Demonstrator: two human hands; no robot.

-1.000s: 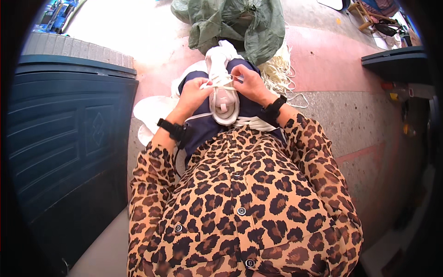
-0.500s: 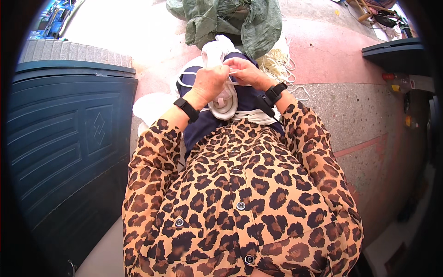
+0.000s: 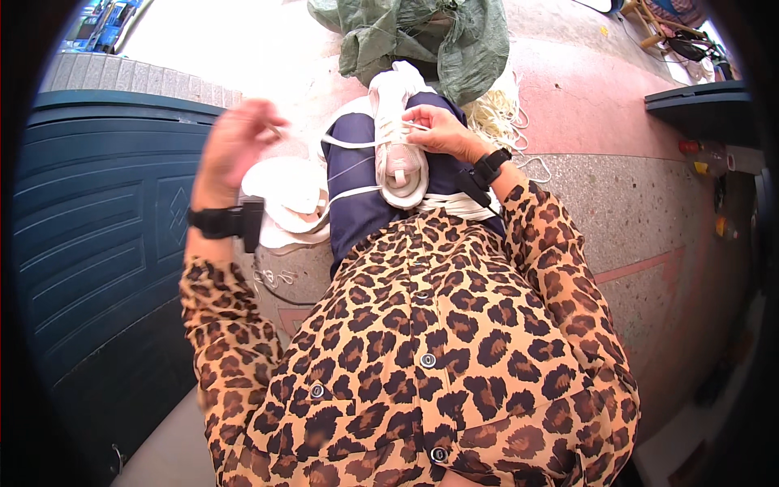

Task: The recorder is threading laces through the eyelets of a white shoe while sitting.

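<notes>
A white lace-up shoe (image 3: 402, 158) rests upright across my lap on dark blue trousers (image 3: 353, 199), its heel toward me. At the shoe's right side, my right hand (image 3: 438, 134) pinches a white shoelace (image 3: 415, 125) close to the eyelets. My left hand (image 3: 231, 150) is raised far out to the left, away from the shoe. Its fingers are curled together and blurred, and whatever is between them I cannot make out. White cord (image 3: 349, 144) runs from the shoe over my left thigh. Another white strand crosses lower on that thigh.
White rounded shoe-like pieces (image 3: 288, 199) lie by my left leg. Beyond my knees is a green woven sack (image 3: 414, 40), with a heap of pale laces (image 3: 499, 114) beside it. A dark blue door panel (image 3: 122, 219) stands on the left. Bottles (image 3: 706, 154) are along the right side.
My left hand has left the shoe and swung out to the left. My right hand stays at the shoe with the lace. The shoe's upper now shows more fully.
</notes>
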